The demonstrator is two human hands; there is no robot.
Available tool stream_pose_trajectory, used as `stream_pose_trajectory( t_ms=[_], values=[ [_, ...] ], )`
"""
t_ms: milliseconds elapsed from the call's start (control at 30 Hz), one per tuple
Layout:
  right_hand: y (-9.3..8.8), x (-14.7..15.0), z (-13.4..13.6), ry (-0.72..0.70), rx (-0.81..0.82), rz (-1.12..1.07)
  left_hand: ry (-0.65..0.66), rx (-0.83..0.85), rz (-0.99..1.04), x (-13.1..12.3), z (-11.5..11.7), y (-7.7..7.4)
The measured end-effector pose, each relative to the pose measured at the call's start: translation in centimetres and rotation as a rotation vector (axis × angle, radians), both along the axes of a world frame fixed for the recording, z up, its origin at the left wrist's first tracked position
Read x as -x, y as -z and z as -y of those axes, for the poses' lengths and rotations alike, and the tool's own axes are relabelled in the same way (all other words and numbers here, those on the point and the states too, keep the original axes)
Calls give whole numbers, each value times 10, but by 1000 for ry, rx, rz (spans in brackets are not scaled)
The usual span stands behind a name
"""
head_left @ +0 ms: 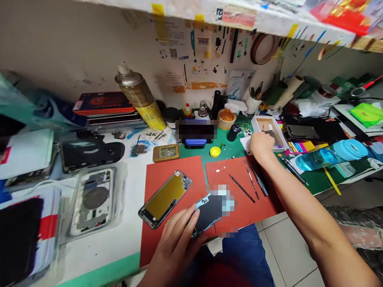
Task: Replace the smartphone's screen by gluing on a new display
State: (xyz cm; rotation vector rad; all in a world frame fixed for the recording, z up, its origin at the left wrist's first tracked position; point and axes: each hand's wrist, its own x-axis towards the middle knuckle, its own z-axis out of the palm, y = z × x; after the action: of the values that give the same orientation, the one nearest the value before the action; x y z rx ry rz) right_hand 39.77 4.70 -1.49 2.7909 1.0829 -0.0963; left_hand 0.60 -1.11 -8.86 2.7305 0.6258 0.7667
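Note:
My left hand (180,231) is closed on the edge of a phone part (206,213), a dark panel with a light-blue rim, tilted over the front of the red mat (176,247). Part of it is blurred out. To its left on the mat lies a phone screen assembly (166,195) with a yellow-gold back. My right hand (261,143) is stretched to the back right, beside a shallow white box (283,137). Its fingers are curled, and what they hold, if anything, is hidden. Near that arm lie a black pen-like tool (259,175), a thin metal pick (250,177) and dark tweezers (241,188).
A tin of screws (166,152), a yellow cap (215,152) and a dark bottle (233,132) stand behind the mat. A spray can (140,99) leans at back left. A phone housing (94,201) lies left. A blue water bottle (332,154) lies right. A shelf (191,10) overhangs.

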Motion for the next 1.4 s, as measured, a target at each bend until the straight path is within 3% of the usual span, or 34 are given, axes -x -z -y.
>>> stream_pose_trajectory(
  t_ms=[133, 267, 300, 400, 467, 567, 633, 733, 867, 1033, 1400],
  values=[
    [-17, -2, 31, 88, -128, -18, -96, -55, -2, 1, 10, -3],
    [-27, 9, 107, 127, -340, -214, -121, 16, -61, -2, 10, 8],
    [-25, 16, 129, 228, -624, -431, -112, 38, -70, -3, 8, 10],
    [-9, 44, 194, 314, -822, -634, -66, 91, -113, -3, -2, 9],
    [5, 71, 230, 473, -1085, -924, -34, 116, -146, 0, -6, 3],
    [26, 121, 269, 601, -1176, -1145, -48, 70, -127, 6, 3, -11],
    [37, 157, 283, 634, -1110, -1282, -36, 42, -44, 10, 22, -20],
    [47, 207, 288, 664, -1023, -1415, 82, 94, 94, 10, 59, -29],
    [47, 248, 272, 722, -1020, -1475, 99, 227, 106, 8, 89, -25],
    [42, 263, 253, 731, -1030, -1600, 99, 278, 88, 18, 91, -17],
    [47, 264, 254, 637, -1016, -1592, 57, 414, 40, 30, 91, -12]
  ],
)
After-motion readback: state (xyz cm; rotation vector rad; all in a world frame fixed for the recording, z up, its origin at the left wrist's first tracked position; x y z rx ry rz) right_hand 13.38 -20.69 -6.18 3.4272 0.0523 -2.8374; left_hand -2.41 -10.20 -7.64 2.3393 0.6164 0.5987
